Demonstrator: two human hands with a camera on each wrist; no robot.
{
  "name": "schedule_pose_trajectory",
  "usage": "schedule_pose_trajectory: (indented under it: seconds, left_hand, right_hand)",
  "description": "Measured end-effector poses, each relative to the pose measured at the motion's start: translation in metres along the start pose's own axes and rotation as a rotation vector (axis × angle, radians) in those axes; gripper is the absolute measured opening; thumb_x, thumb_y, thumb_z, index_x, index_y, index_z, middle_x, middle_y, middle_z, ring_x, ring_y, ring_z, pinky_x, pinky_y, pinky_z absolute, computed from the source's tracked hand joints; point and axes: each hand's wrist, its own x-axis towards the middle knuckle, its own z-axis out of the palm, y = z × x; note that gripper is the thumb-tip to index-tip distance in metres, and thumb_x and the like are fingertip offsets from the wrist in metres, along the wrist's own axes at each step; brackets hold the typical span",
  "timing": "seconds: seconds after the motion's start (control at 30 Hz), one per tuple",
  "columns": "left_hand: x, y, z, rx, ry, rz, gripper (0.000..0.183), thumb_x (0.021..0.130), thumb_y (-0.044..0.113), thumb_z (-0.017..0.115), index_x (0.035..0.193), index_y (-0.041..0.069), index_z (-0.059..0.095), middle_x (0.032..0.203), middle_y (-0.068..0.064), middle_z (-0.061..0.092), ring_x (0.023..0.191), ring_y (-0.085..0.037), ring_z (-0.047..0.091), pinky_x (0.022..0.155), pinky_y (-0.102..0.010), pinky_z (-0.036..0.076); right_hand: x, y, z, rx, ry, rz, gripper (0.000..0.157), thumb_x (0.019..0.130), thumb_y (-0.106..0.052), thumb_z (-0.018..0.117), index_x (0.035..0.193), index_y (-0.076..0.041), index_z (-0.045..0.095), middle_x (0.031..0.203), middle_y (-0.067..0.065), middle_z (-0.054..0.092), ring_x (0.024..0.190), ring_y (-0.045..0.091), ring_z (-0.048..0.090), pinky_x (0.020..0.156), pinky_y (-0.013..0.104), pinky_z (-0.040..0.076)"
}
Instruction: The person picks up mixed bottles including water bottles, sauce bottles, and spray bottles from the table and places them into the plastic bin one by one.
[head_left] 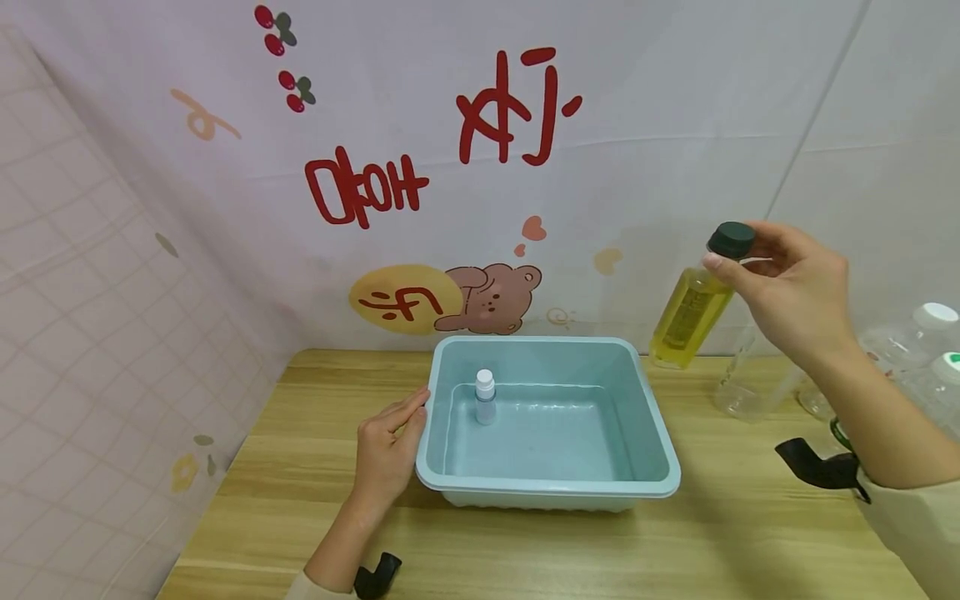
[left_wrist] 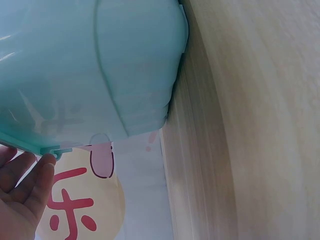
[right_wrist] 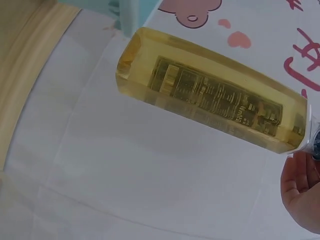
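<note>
A light blue plastic basin [head_left: 555, 487] stands on the wooden table. My left hand [head_left: 390, 446] holds its left rim, with fingertips against the rim's edge in the left wrist view. Inside the basin, near its left wall, a small clear bottle with a white cap [head_left: 485, 398] stands upright. My right hand [head_left: 798, 283] grips a squarish bottle of yellow liquid [head_left: 686, 321] by its dark green cap and neck. That bottle hangs tilted, its base towards the basin's back right corner and outside the rim. In the right wrist view, dark print shows on the bottle.
Several clear empty bottles [head_left: 911, 342] stand at the right of the table, partly behind my right forearm. A printed cloth [head_left: 637, 167] with red characters and a bear hangs behind the table. Bare wood [head_left: 315, 450] lies left of the basin.
</note>
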Motion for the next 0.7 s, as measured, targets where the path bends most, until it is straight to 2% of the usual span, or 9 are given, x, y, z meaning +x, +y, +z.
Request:
schedule_pose_trajectory:
  seconds: [0.3, 0.7]
  left_hand:
    - [0.000, 0.000, 0.000, 0.009, 0.003, 0.001, 0.027, 0.095, -0.005, 0.068, 0.119, 0.001, 0.079, 0.124, -0.009, 0.074, 0.116, -0.029, 0.071, 0.097, -0.013, 0.049]
    - [0.000, 0.002, 0.000, 0.016, 0.006, 0.000, 0.026, 0.094, -0.005, 0.068, 0.118, 0.000, 0.079, 0.123, -0.010, 0.074, 0.116, -0.029, 0.071, 0.096, -0.013, 0.049]
  right_hand:
    - [0.000, -0.023, 0.010, 0.053, -0.017, -0.031, 0.035, 0.089, -0.010, 0.084, 0.122, -0.018, 0.073, 0.097, -0.023, 0.071, 0.081, -0.003, 0.069, 0.068, 0.009, 0.049]
    - [-0.003, -0.037, 0.032, 0.070, -0.037, -0.125, 0.039, 0.087, -0.006, 0.085, 0.124, -0.004, 0.072, 0.098, -0.021, 0.071, 0.086, 0.002, 0.068, 0.077, 0.010, 0.051]
